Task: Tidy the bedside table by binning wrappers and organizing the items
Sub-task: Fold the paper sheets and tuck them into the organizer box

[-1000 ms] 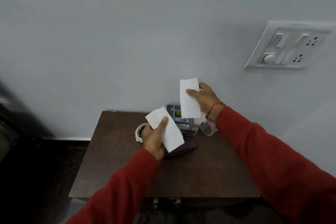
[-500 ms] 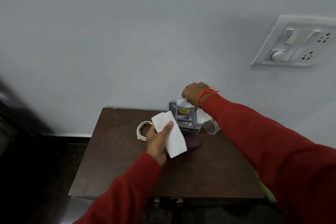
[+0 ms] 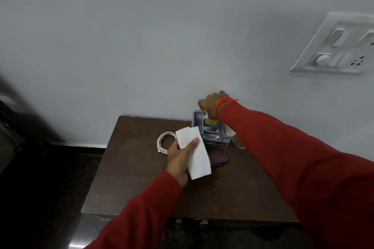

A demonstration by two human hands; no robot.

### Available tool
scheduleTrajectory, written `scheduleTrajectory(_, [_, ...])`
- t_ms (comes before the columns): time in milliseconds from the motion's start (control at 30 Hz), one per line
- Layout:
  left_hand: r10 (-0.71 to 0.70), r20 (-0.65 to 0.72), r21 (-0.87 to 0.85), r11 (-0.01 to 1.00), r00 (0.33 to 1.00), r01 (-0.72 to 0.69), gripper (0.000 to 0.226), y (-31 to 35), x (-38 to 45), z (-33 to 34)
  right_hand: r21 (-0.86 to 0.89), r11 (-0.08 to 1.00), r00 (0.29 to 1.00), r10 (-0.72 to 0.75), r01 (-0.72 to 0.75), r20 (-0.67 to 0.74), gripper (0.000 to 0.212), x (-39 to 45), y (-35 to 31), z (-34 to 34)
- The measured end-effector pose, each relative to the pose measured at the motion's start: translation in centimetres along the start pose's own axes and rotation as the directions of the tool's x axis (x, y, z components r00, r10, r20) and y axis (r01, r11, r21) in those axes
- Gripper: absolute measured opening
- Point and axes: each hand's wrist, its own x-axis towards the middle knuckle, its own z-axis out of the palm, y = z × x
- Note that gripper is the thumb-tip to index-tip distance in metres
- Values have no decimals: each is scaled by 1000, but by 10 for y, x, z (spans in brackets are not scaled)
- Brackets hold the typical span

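Closest in, the left hand (image 3: pixel 179 159) has a white paper slip (image 3: pixel 194 152) pinched under its thumb, hovering over the brown bedside table (image 3: pixel 141 178) and a dark purple wallet (image 3: pixel 218 160). Just past it sits a coiled white cable (image 3: pixel 162 141). At the back against the wall, the right hand (image 3: pixel 211 105) reaches down behind the grey organizer box (image 3: pixel 210 131), fingers hidden so can't tell if it's gripping anything, with what looks like a clear glass (image 3: pixel 238 143) beside the box.

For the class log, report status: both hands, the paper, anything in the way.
Left hand shut on white paper slip. Right hand reaching behind grey organizer; grip hidden. White cable coil and purple wallet on table.
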Motion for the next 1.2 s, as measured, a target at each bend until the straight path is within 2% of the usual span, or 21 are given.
scheduleTrajectory(133, [-15, -13, 0, 1000, 1000, 15, 38, -1, 0, -1, 302, 952, 996, 31, -54, 83, 59, -6, 10, -2])
scheduleTrajectory(233, [-9, -6, -12, 1000, 1000, 9, 36, 1, 0, 0, 390, 912, 983, 66, -130, 173, 78, -19, 28, -4])
scheduleTrajectory(267, [-7, -4, -14, 1000, 1000, 7, 35, 2, 0, 1, 399, 905, 977, 69, -146, 201, 78, -24, 35, -3])
scheduleTrajectory(333, [-3, -1, -16, 1000, 1000, 3, 34, 4, 1, 5, 424, 892, 977, 79, -159, 200, 64, -32, 43, 0])
scheduleTrajectory(433, [5, -5, -21, 1000, 1000, -6, 33, 8, 2, 12, 441, 889, 992, 121, -124, 34, 42, -34, 46, 3])
scheduleTrajectory(633, [32, -6, -14, 999, 999, -32, 34, 14, 2, 13, 349, 937, 983, 87, -25, -162, 39, -22, 36, 4])
scheduleTrajectory(767, [38, -27, 10, 999, 999, -38, 36, 13, 1, 5, 306, 952, 987, 63, -15, -146, 31, -20, 24, 10])
scheduleTrajectory(867, [34, -23, 8, 999, 999, -34, 37, 11, 0, 0, 403, 914, 992, 84, -37, -99, 29, -22, 20, 17])
scheduleTrajectory(1033, [27, -25, 0, 1000, 999, -27, 37, 11, 0, -2, 606, 794, 947, 226, -43, -228, 31, -30, 30, 18])
scheduleTrajectory(1100, [28, -35, -1, 1000, 999, -28, 35, 12, 2, -1, 611, 791, 932, 253, -43, -261, 29, -29, 32, 16])
scheduleTrajectory(1200, [28, -34, -1, 1000, 999, -28, 33, 11, 2, 2, 576, 815, 940, 245, -65, -239, 27, -25, 31, 14])
